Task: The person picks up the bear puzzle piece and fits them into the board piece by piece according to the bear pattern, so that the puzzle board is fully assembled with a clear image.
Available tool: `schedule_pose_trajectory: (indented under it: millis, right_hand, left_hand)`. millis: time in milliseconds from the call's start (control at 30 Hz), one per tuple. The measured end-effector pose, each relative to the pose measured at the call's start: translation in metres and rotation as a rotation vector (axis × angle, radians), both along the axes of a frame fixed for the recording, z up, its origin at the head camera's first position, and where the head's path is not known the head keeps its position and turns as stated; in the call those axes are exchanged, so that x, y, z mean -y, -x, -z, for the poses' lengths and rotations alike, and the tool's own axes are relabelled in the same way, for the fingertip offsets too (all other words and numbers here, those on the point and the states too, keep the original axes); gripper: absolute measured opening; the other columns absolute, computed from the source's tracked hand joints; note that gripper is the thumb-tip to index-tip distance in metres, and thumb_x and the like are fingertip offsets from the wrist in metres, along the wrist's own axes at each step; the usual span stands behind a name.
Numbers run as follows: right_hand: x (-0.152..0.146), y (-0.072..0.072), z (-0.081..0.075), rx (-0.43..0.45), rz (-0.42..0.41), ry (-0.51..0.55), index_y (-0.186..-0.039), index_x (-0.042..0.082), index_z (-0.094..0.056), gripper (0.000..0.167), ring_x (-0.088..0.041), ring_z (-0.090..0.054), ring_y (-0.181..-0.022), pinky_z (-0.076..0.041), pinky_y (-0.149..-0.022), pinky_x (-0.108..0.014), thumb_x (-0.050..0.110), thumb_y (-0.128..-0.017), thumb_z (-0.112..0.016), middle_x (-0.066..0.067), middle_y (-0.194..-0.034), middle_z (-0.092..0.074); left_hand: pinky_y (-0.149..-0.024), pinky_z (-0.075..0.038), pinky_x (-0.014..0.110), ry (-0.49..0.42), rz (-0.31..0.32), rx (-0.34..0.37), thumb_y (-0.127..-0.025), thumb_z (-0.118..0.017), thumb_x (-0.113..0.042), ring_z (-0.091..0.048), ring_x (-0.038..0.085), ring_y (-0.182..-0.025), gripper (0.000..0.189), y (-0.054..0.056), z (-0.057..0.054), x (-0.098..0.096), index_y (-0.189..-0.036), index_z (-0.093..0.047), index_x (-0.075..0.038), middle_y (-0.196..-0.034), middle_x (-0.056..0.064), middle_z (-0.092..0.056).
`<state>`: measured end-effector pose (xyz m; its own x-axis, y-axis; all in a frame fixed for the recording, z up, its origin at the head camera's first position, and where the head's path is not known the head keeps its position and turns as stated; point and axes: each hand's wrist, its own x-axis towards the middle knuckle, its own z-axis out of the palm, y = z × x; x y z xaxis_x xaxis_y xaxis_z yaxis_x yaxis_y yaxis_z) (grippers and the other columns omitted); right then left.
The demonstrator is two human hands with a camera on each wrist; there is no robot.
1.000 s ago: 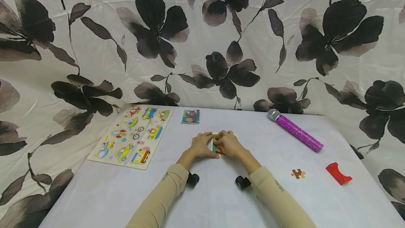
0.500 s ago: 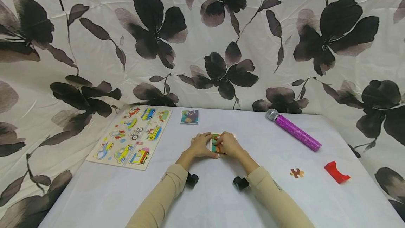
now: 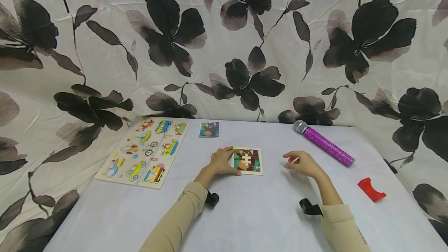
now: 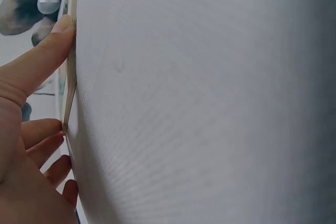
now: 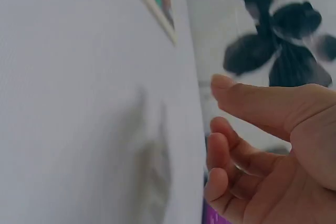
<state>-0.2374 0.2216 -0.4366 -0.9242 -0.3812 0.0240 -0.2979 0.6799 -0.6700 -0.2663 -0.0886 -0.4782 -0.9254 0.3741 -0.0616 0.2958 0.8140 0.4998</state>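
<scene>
The left hand [image 3: 222, 161] holds the left side of a small framed jigsaw puzzle [image 3: 256, 162] with a bear picture, thumb at the near corner and fingers at the far one. In the left wrist view, the thumb presses the pale rim [image 4: 70, 69]. A piece-shaped pale gap shows in the middle of the picture. Over the table to the puzzle's right is the right hand [image 3: 303, 163]. Its fingers are loosely bent, thumb apart from them, and nothing shows between them in the right wrist view [image 5: 262, 145]. The right forearm covers the spot where a loose brown piece lay.
A vehicle peg puzzle board [image 3: 143, 153] lies at the left. A small bear picture card [image 3: 209, 130] sits at the back. On the right are a purple glittery microphone [image 3: 327, 145] and a red curved block [image 3: 371, 189]. A floral cloth [image 3: 210, 49] hangs behind the table.
The right hand has left the puzzle and moved right, uncovering the gap in the picture. The loose brown piece has gone from sight by the right forearm. The left hand stays on the puzzle.
</scene>
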Motion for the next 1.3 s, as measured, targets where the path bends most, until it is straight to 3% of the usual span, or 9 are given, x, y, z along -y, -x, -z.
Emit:
schedule_pose_trajectory:
  millis: [233,467,967,1300]
  right_hand:
    - [-0.066,-0.039,-0.007,0.16,0.177,-0.11,-0.118,-0.007,-0.056,0.051,-0.026,-0.056,-0.082,-0.049,-0.065,-0.034,0.02,-0.08,-0.075,-0.014,-0.093,-0.06]
    - [-0.091,-0.055,-0.006,0.283,0.25,-0.251,-0.103,-0.001,-0.058,0.055,-0.022,-0.049,-0.077,-0.041,-0.062,-0.032,0.034,-0.069,-0.083,-0.007,-0.083,-0.055]
    - [-0.09,-0.06,0.001,0.218,0.241,-0.291,-0.08,0.006,-0.053,0.037,-0.02,-0.045,-0.071,-0.035,-0.059,-0.03,0.021,-0.066,-0.084,-0.004,-0.073,-0.049]
    - [-0.09,-0.057,0.0,0.258,0.255,-0.236,-0.079,0.001,-0.061,0.025,-0.017,-0.048,-0.065,-0.04,-0.058,-0.029,0.014,-0.071,-0.081,-0.003,-0.068,-0.054]
  left_hand:
    - [-0.104,-0.028,0.052,-0.002,-0.007,0.013,-0.067,-0.082,-0.046,-0.033,0.033,-0.131,0.096,0.0,-0.001,-0.001,-0.142,-0.04,-0.003,-0.149,0.011,-0.035]
    - [-0.103,-0.029,0.052,0.024,-0.024,0.002,-0.066,-0.082,-0.046,-0.034,0.033,-0.131,0.095,0.001,-0.002,0.001,-0.141,-0.041,-0.004,-0.148,0.01,-0.036]
    - [-0.103,-0.029,0.051,0.015,-0.009,0.011,-0.067,-0.081,-0.045,-0.034,0.033,-0.131,0.094,0.0,0.0,-0.001,-0.141,-0.041,-0.002,-0.148,0.011,-0.035]
    - [-0.103,-0.029,0.051,0.002,-0.009,0.002,-0.067,-0.082,-0.044,-0.034,0.033,-0.131,0.094,-0.001,0.0,-0.001,-0.141,-0.041,-0.002,-0.148,0.011,-0.036]
